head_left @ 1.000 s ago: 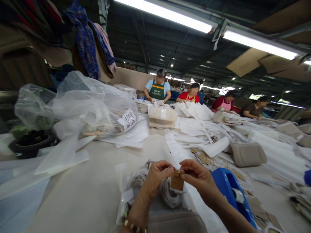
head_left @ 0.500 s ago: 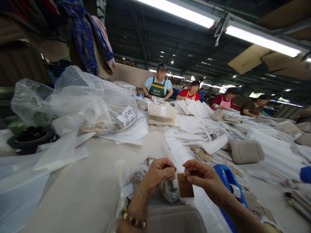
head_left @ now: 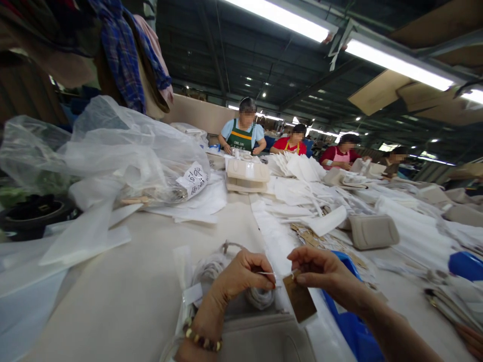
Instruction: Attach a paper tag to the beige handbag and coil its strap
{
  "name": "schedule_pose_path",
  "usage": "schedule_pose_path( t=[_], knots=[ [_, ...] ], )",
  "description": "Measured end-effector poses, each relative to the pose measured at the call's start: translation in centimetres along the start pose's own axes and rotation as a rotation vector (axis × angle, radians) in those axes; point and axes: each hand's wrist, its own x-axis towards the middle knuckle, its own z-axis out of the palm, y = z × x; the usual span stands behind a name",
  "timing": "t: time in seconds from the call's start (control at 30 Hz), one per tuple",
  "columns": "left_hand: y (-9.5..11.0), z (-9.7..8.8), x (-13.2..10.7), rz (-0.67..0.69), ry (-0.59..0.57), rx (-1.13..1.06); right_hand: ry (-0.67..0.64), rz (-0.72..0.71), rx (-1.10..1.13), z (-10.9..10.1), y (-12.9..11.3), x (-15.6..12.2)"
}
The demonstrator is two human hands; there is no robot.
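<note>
My left hand (head_left: 249,276) pinches a thin pale string (head_left: 264,273) between thumb and fingers. Close by on the right, my right hand (head_left: 315,269) holds a brown hang tag (head_left: 301,299) by its top edge, thumb against the fingers. The tag hangs tilted, its lower end toward the right. Below both hands lies a beige handbag (head_left: 269,339) at the bottom of the view. Wrapped strap coils (head_left: 260,297) rest behind it, partly covered by my left hand.
A blue tape dispenser (head_left: 345,322) stands beside my right forearm, partly hidden. Loose brown tags (head_left: 313,239), a beige bag (head_left: 373,231) and white wrapping sheets spread to the right. A large clear plastic bag (head_left: 132,151) lies left. Several co-workers (head_left: 243,130) work across the table.
The string is drawn out straighter at my left hand, which has turned slightly. The tag has swung from nearly upright to a slant. The view has shifted a little.
</note>
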Motion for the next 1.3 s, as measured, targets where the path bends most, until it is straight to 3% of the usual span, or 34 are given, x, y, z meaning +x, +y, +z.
schedule_pose_path(
  t=[0.2,0.4,0.5,0.67,0.93,1.1,1.3],
  knots=[
    [-0.9,0.2,0.9,0.159,0.252,0.149,-0.028,0.086,0.050,-0.4,0.8,-0.7],
    [-1.0,0.0,1.0,0.161,0.423,0.076,-0.042,0.108,0.063,0.4,2.9,-0.2],
    [-1.0,-0.2,1.0,0.152,0.441,0.023,-0.008,0.060,-0.055,1.2,3.7,0.2],
    [-1.0,-0.3,1.1,0.142,0.434,-0.042,0.112,-0.134,-0.596,3.1,4.0,-0.5],
    [-0.9,-0.4,1.0,0.144,0.402,-0.159,0.211,-0.146,-1.093,6.9,4.3,-1.5],
    [-0.8,-0.5,1.0,0.143,0.397,-0.186,0.216,-0.138,-1.076,7.8,5.0,-0.7],
    [-0.9,-0.7,1.0,0.159,0.412,-0.204,0.181,0.018,-0.744,6.7,4.0,-0.9]
  ],
)
